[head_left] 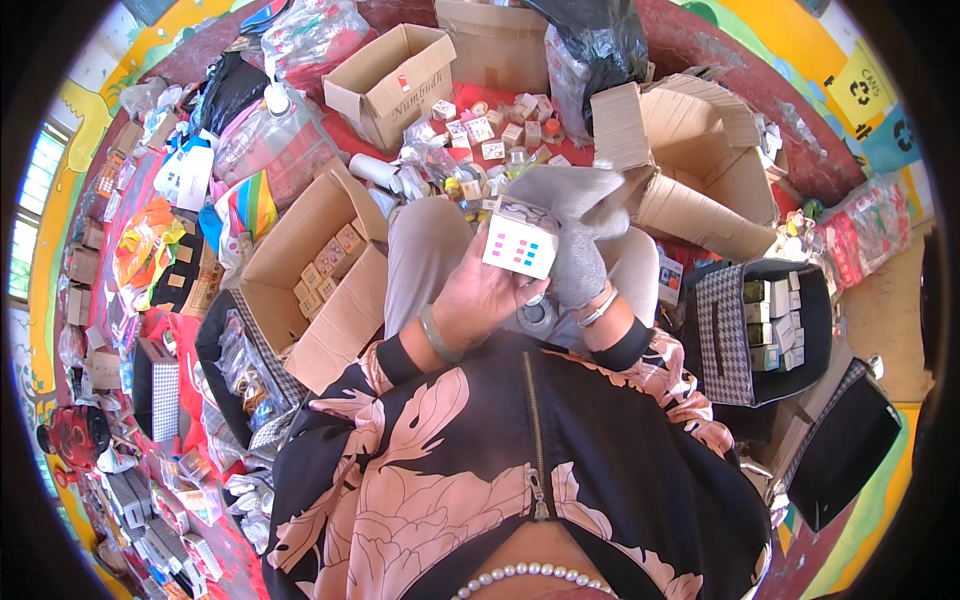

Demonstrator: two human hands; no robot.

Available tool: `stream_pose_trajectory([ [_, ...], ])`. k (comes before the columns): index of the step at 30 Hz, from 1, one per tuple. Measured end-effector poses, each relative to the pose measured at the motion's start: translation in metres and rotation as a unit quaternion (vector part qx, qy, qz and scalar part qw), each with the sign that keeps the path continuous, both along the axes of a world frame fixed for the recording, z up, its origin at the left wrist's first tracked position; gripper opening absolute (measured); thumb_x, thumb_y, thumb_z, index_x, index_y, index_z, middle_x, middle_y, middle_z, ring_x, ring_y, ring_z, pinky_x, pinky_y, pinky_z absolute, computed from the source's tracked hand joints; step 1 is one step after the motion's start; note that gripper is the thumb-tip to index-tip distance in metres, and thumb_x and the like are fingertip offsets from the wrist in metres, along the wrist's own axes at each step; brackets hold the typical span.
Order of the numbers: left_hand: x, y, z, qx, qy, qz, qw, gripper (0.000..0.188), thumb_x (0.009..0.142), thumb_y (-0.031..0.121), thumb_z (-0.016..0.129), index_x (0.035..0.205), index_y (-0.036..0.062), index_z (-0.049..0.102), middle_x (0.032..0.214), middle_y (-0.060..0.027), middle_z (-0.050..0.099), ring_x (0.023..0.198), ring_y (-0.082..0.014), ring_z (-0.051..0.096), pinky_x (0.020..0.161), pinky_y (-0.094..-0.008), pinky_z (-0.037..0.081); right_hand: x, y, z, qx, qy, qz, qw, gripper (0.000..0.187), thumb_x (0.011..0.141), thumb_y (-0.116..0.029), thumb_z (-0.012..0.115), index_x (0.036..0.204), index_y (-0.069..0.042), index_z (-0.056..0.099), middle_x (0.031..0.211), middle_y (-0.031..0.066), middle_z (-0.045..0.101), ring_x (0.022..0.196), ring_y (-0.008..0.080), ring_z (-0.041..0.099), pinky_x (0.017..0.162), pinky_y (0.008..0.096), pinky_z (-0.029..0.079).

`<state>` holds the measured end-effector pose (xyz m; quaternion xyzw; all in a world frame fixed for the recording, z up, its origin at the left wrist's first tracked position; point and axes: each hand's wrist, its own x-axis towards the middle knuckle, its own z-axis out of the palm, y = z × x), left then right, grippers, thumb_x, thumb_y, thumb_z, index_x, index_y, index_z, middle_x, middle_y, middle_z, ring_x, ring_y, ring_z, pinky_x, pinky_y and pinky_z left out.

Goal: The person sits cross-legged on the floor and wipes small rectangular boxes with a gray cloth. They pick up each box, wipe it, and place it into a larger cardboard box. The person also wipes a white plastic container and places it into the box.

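My left hand [470,295] is bare and closed around a small box [518,252] above my lap. The box has a white face with pink, red and blue marks and a patterned side. Right beside it is my right hand [580,250] in a grey glove, its upper part against or just behind the box's far edge. Motion smears the glove's fingers, so their grip is unclear. Beyond my knees lie several small printed boxes [480,130] and loose small items on red cloth. A round grey object [537,315] sits between my legs, below my hands.
An open carton [335,265] with small boxes stands at my left, over a checked bin [225,375]. Another open carton [700,150] is at the far right. Near my right side, a checked fabric bin [725,335] holds small boxes. A carton [390,85] stands ahead.
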<state>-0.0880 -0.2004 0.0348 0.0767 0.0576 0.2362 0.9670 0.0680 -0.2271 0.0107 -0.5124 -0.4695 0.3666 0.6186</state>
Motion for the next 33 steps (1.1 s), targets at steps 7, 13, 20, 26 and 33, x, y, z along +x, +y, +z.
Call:
stream_pose_trajectory([
  [7,-0.013,0.011,-0.004,0.162,0.179,0.002,0.97,0.049,0.098,0.04,0.034,0.125,-0.0001,0.045,0.119,-0.013,0.056,0.108,-0.0233,0.057,0.09,-0.0402,0.05,-0.003,-0.01,0.048,-0.08,-0.447,-0.09,0.886,0.037,0.08,-0.016,0.056,0.113,-0.001,0.054,0.105,0.0179,0.06,0.099,0.029,0.06,0.083,0.0377,0.048],
  [13,-0.01,0.021,-0.007,0.105,0.196,-0.084,0.971,0.046,0.098,0.04,0.034,0.127,0.0051,0.045,0.12,-0.012,0.056,0.106,-0.0239,0.057,0.088,-0.0386,0.051,-0.006,-0.01,0.039,0.084,-0.632,-0.034,0.77,0.043,0.071,-0.028,0.061,0.109,-0.008,0.061,0.105,0.0132,0.06,0.1,0.0301,0.057,0.087,0.0378,0.044],
  [20,-0.013,0.013,-0.04,0.079,0.092,-0.096,0.988,0.05,0.096,0.02,0.047,0.135,-0.0029,0.025,0.122,-0.0123,0.048,0.106,-0.021,0.055,0.088,-0.0336,0.05,0.007,-0.009,0.012,0.039,-0.67,-0.146,0.727,0.045,0.073,-0.032,0.061,0.11,-0.006,0.058,0.106,0.0126,0.06,0.103,0.0261,0.057,0.089,0.0341,0.043],
  [26,-0.015,0.021,-0.037,-0.014,0.067,-0.055,0.996,0.045,0.096,0.039,0.039,0.123,0.0037,0.049,0.106,-0.0156,0.06,0.085,-0.0283,0.061,0.07,-0.0312,0.055,0.008,-0.004,0.047,-0.186,-0.62,-0.021,0.762,0.039,0.081,-0.032,0.056,0.112,-0.007,0.056,0.099,0.008,0.06,0.094,0.0206,0.056,0.082,0.0319,0.044],
  [33,0.001,-0.001,-0.005,0.032,0.122,0.026,0.992,0.043,0.097,0.037,0.039,0.123,0.0033,0.047,0.109,-0.0099,0.059,0.095,-0.0188,0.057,0.083,-0.0309,0.047,-0.022,-0.012,0.019,0.05,-0.421,-0.066,0.903,0.019,0.078,-0.023,0.056,0.087,-0.009,0.064,0.091,0.0073,0.063,0.09,0.0246,0.059,0.077,0.0355,0.048],
])
